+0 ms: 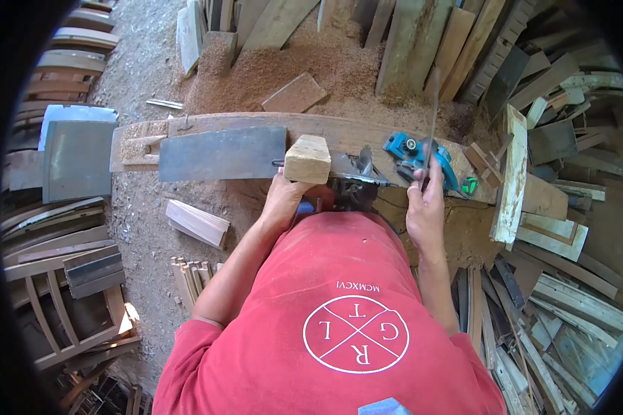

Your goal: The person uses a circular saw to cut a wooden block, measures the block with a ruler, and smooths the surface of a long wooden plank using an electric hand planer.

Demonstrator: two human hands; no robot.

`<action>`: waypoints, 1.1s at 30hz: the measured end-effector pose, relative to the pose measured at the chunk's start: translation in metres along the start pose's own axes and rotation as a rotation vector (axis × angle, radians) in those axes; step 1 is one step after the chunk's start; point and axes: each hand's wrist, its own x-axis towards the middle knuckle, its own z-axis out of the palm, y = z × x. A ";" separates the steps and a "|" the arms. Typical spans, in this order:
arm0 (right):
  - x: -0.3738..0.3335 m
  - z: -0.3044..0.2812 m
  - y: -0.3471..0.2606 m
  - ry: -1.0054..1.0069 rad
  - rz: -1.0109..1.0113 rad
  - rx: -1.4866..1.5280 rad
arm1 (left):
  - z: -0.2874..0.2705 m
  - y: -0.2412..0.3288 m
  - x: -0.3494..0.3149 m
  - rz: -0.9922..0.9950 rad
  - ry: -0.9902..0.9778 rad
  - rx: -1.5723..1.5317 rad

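Wooden block, pale and squared off, right there at the left hand, over the near edge of the long wooden bench! That left hand is closed around its lower left side, most of the fingers tucked out of sight behind the wood. Over to the right hand, and it's got a firm pinch, thumb and fingers wrapped about the lower end of a slim grey tool, long and thin, pointing away from the body; seen edge-on, so its exact kind I can't call.

Between the two hands, a toothed circular saw blade pokes up out of the bench, just right of the block. Beside and beyond the right hand sits a blue power planer, partly covered by the fingers, and just right of the hand, a green-and-black tape measure. Left of the left hand, a flat grey sheet stretches along the bench top. Lower left of that same hand, pale wood strips lie on the ground, and beyond both hands, past the bench, a loose offcut rests on heaped reddish sawdust.
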 end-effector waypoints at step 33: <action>0.088 -0.033 0.041 -0.588 0.122 -0.398 | 0.002 0.001 0.004 0.057 0.011 0.129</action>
